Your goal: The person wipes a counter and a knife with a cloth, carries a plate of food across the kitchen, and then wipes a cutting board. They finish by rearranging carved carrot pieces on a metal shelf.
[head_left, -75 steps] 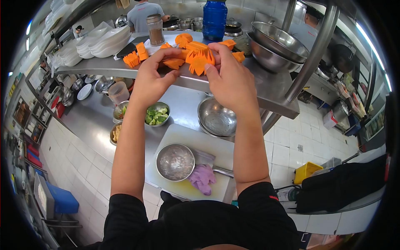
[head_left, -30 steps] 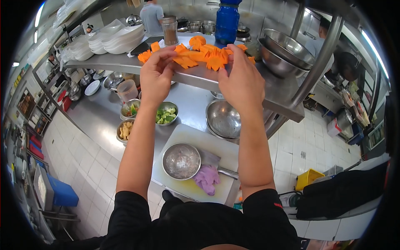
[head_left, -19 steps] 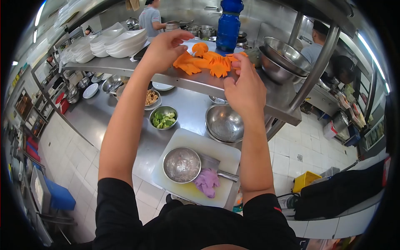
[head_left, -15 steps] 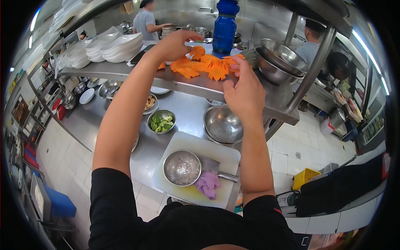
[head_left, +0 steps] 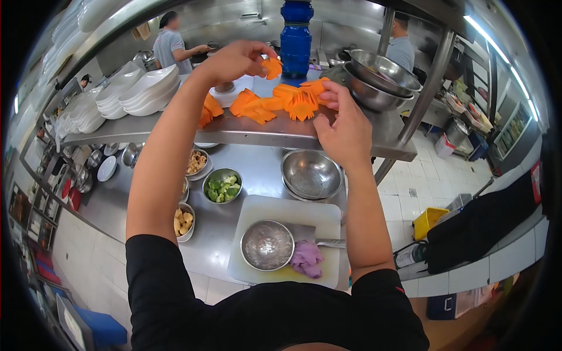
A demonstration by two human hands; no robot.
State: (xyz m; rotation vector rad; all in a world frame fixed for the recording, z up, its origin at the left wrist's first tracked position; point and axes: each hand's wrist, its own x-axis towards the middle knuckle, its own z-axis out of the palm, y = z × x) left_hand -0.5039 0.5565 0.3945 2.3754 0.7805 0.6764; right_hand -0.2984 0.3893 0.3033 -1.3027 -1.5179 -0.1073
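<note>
Over the raised steel shelf point(head_left: 257, 138), my left hand point(head_left: 237, 61) pinches a carved carrot slice point(head_left: 271, 68) between thumb and fingers. My right hand point(head_left: 345, 126) is at the shelf's front edge, thumb and fingers apart, fingertips right at the end of a row of carrot pieces. Nearest to it is a flower-like carved carrot piece point(head_left: 302, 109) with jagged edges. More carrot slices point(head_left: 253, 106) lie to its left, and another group point(head_left: 209, 110) sits partly behind my left forearm. A blue bottle point(head_left: 295, 41) stands just behind the carrots.
Stacked white dishes point(head_left: 151, 88) fill the shelf's left; steel bowls point(head_left: 380, 85) sit right. Below are a broccoli bowl point(head_left: 222, 186), a steel basin point(head_left: 311, 174), and a cutting board point(head_left: 257, 206) with a bowl point(head_left: 267, 245), cleaver point(head_left: 331, 243) and purple cloth point(head_left: 307, 259). Two people work beyond.
My left hand has closed on the carrot slice near its fingertips. The right hand stays by the carved pieces. The camera view has shifted, showing more bowls below.
</note>
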